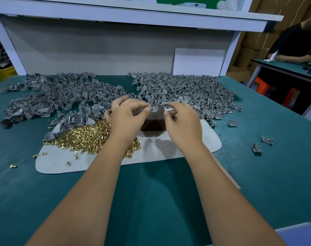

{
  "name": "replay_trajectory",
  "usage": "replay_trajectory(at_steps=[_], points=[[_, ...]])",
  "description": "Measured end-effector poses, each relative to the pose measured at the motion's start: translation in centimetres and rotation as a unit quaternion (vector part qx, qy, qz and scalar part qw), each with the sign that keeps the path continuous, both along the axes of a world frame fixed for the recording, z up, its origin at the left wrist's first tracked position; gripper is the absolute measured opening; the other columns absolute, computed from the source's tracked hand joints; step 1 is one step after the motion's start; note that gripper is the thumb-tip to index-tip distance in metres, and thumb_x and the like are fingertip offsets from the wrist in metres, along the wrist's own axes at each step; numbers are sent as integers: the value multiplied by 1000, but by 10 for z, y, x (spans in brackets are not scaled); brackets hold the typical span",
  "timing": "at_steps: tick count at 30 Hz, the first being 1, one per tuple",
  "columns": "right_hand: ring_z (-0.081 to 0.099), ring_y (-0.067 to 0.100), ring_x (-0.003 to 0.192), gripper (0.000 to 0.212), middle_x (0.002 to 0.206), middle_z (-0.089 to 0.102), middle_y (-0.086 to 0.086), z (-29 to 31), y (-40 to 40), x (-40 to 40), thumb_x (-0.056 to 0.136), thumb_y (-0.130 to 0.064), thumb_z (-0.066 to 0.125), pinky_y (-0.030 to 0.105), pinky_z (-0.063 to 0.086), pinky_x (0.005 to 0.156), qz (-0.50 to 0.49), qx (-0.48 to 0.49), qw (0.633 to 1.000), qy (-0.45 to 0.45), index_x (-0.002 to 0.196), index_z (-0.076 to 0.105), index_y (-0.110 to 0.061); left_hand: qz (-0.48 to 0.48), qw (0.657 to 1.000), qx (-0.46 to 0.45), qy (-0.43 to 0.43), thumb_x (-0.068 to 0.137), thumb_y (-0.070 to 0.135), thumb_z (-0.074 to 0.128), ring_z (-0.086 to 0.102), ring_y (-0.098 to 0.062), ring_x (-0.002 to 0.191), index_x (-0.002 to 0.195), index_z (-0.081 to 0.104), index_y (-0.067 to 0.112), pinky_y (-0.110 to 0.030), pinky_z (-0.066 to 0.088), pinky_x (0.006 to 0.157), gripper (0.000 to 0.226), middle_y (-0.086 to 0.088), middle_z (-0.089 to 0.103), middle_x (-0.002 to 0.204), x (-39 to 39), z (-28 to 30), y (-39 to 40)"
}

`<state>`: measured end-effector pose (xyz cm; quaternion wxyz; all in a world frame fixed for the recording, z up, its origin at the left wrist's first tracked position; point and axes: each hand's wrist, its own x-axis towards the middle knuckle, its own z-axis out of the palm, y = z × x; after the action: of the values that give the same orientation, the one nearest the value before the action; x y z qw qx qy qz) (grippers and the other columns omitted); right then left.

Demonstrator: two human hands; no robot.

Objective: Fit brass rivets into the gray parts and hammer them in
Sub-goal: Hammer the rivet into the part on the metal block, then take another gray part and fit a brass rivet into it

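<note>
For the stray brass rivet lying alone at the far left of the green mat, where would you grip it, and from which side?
Pinch the stray brass rivet across its shank from straight above, finger and thumb. It lies on its side on the green mat with bare mat all round, so nothing blocks a top approach.

On the green table there are two big heaps of gray parts, a left heap and a right heap, each too many to count. One pile of brass rivets lies on one pale mat, also uncountable. Three single gray parts lie apart at the right. Two hands, the left hand and the right hand, are visible.
</note>
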<state>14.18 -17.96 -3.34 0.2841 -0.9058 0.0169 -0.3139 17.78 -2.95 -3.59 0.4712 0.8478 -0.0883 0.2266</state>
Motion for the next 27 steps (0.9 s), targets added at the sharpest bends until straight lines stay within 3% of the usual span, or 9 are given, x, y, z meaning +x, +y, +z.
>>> replay_trajectory(at_steps=[4,7,12,14,17,20,22,24,27], points=[[56,7,87,27,93,63,-13,-5,13,2,91,-21,58,26,45,76,107,106,988,-14,117,64,-24,-63,997,-15,-45,87,25,74,43,-8,122,101,76,27,-46,24,114,15,35,51,86,-8,4,-8],[52,0,77,22,78,57,-20,-8,12,4,89,-18,61,19,41,72,100,139,985,-17,109,68,-24,-88,995,-21,-40,87,20,74,46,-12,123,105,75,25,-52,35,110,19,31,51,88,-9,5,-10],[55,-2,68,15,71,57,-19,13,1,14,87,-17,65,20,44,66,72,159,984,33,98,71,-24,-79,995,-44,-40,90,20,69,48,-13,120,105,75,27,-50,36,110,17,30,54,92,-7,5,-10],[59,3,81,28,83,61,-14,29,-2,23,90,-14,62,28,51,76,43,183,982,12,117,65,-20,-56,997,-50,-34,91,21,67,49,-10,115,102,76,27,-50,36,109,16,31,52,92,-7,5,-8],[48,18,124,68,134,51,0,36,-1,34,93,-15,57,41,43,103,28,253,967,6,151,23,-26,-39,998,-29,-27,93,22,64,52,-10,112,100,77,27,-49,39,107,16,25,60,91,-5,3,-6],[21,23,141,69,151,28,4,13,13,30,93,-24,56,45,23,112,-11,163,985,54,150,18,-29,-27,999,-23,-18,94,24,61,58,-16,110,101,77,27,-48,44,102,18,12,70,97,-2,2,-6],[29,22,132,60,141,37,5,-1,25,25,91,-22,57,39,26,108,-20,61,997,29,145,31,-26,26,1000,5,-5,95,27,57,58,-17,107,104,75,30,-46,39,104,20,9,72,99,1,1,-3],[39,18,119,52,128,47,1,-4,34,21,89,-19,57,33,32,101,8,-20,999,-36,138,41,-23,128,987,95,-9,94,29,54,54,-18,108,106,74,31,-44,29,106,24,7,72,100,5,-1,7],[53,14,101,32,112,59,-4,4,44,14,91,-19,54,31,47,89,86,14,995,-44,122,57,-23,214,958,191,29,90,23,53,47,-23,122,117,69,29,-51,22,111,32,1,68,117,10,-3,31]])
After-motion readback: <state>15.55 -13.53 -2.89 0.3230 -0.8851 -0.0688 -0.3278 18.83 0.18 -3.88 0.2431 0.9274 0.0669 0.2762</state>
